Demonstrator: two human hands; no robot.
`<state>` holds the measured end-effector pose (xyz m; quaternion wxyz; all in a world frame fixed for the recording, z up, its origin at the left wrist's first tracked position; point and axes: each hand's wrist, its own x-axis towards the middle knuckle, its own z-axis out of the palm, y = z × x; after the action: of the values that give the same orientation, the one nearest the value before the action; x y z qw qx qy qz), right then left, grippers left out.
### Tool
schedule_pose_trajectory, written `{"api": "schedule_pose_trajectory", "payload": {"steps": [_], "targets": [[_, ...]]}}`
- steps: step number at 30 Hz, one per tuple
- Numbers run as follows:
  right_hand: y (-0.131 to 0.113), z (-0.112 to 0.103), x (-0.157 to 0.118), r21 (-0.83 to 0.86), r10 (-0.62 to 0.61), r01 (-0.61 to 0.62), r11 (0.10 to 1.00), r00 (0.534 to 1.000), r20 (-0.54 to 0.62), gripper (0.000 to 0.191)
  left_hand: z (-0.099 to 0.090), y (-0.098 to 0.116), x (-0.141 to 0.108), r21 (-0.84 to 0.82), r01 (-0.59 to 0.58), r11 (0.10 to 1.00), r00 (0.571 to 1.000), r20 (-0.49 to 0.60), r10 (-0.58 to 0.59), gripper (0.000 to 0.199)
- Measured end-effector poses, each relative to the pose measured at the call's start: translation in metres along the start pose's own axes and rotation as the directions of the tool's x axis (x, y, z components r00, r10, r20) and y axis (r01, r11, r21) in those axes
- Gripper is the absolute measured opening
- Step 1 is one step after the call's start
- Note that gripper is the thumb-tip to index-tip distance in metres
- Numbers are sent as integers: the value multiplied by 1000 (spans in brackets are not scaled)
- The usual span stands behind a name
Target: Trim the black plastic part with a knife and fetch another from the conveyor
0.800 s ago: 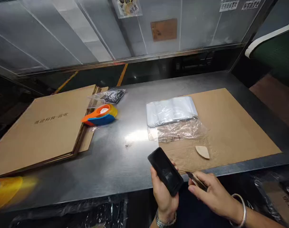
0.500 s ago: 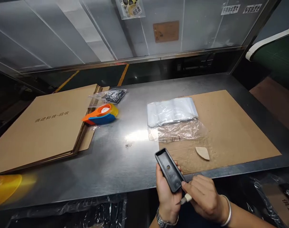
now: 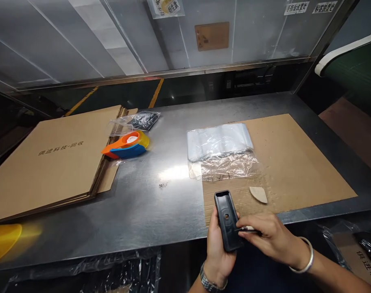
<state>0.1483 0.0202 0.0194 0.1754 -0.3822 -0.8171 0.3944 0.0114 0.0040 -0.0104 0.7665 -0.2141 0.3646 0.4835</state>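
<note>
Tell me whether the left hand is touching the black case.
Touching. The head view shows the left hand wrapped round the black case, fingers against its back and edge, with no gap.

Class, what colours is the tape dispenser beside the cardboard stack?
Orange, blue and yellow: the tape dispenser shows best in the head view.

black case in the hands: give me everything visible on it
The black oblong plastic case is a shallow tray-like shell with a raised rim and rounded corners; its hollow side faces up, with a small round hole midway. It is held over the near edge of the steel table. The left hand grips it from below; the right hand presses a small pale-tipped tool against its right edge.
</note>
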Motion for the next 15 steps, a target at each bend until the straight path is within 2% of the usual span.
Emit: {"api": "schedule_pose_trajectory", "payload": {"steps": [4,8,11,15], "targets": [[-9,-5,5,-194,2,37,980,980,198,12,-2,-10,-2,21,76,997,997,30,-77,38],[-14,-2,5,-352,61,36,935,964,260,25,-1,-15,-5,-24,80,997,996,32,-79,29],[-15,-2,5,-355,79,21,935,961,266,31,1,-16,-6,-10,106,994,994,41,-105,31],[-13,-4,5,-264,132,-61,962,957,259,27,1,-19,-8,43,149,988,985,77,-152,32]]}}
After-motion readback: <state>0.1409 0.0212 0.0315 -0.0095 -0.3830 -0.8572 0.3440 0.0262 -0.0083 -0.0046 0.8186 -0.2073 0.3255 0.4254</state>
